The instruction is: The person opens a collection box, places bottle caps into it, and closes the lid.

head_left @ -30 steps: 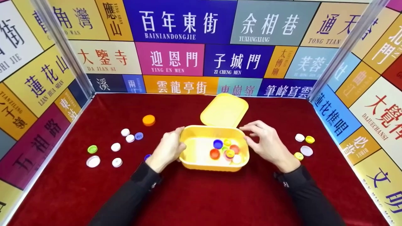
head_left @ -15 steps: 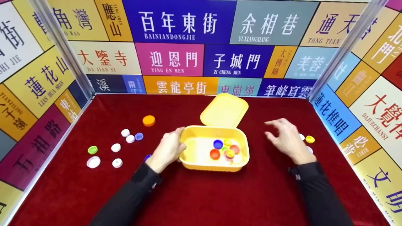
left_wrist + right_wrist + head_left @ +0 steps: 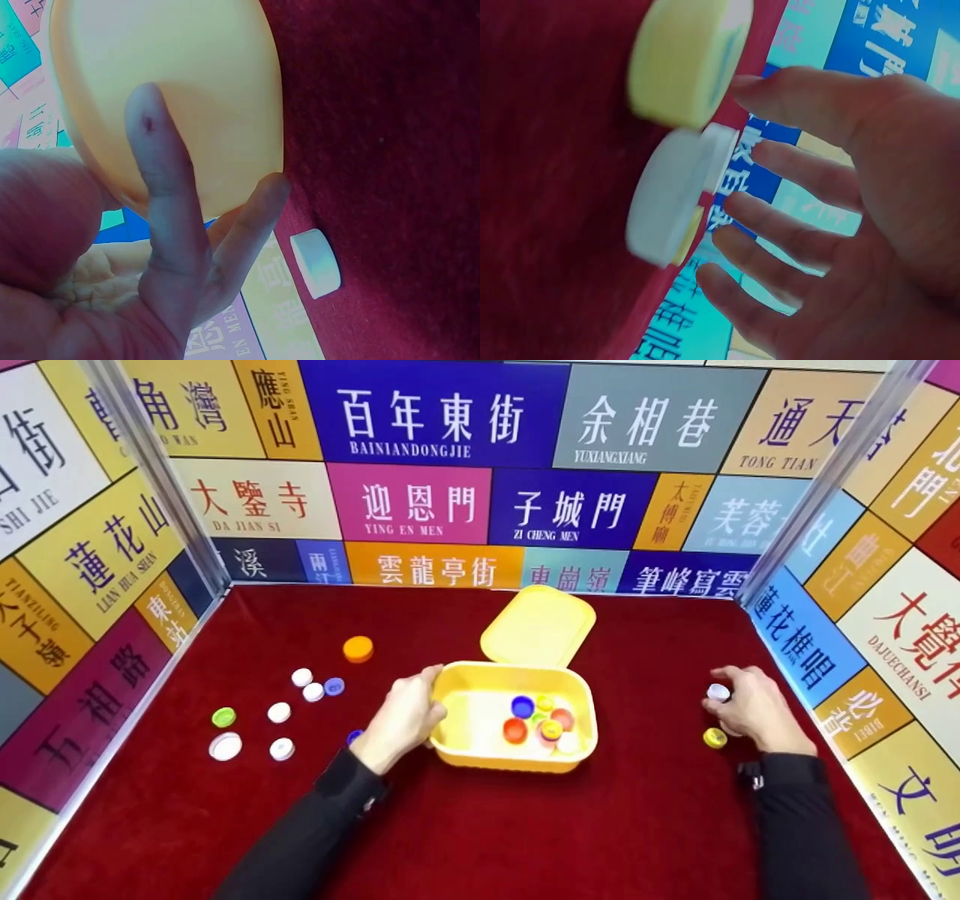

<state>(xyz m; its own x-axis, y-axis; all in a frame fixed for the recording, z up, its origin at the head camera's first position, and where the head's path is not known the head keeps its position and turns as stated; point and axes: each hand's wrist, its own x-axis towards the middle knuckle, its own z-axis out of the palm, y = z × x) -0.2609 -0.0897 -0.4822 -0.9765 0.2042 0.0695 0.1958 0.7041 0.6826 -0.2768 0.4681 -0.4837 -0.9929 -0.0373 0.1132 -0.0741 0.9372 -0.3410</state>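
My left hand (image 3: 400, 716) grips the left end of a yellow plastic box (image 3: 495, 762); the left wrist view shows a finger (image 3: 166, 165) lying along its wall. Several coloured bottle caps (image 3: 514, 730) lie inside, at the right. My right hand (image 3: 761, 709) is over at the right side of the table, fingers spread around a white bottle cap (image 3: 718, 692). A yellow bottle cap (image 3: 715, 737) sits just nearer. In the right wrist view that hand's fingers (image 3: 780, 247) are apart from the caps, and the thumb is close to the yellow one. Other caps there are partly hidden.
A yellow lid (image 3: 538, 626) lies behind the box. Left on the red cloth (image 3: 480, 840) are an orange cap (image 3: 358, 649), a green cap (image 3: 223, 717) and several white and blue ones. Printed panels (image 3: 412, 502) wall the back and sides.
My right hand has left the box's right end and moved right to the caps there. The left hand keeps its grip; the box has stayed in place.
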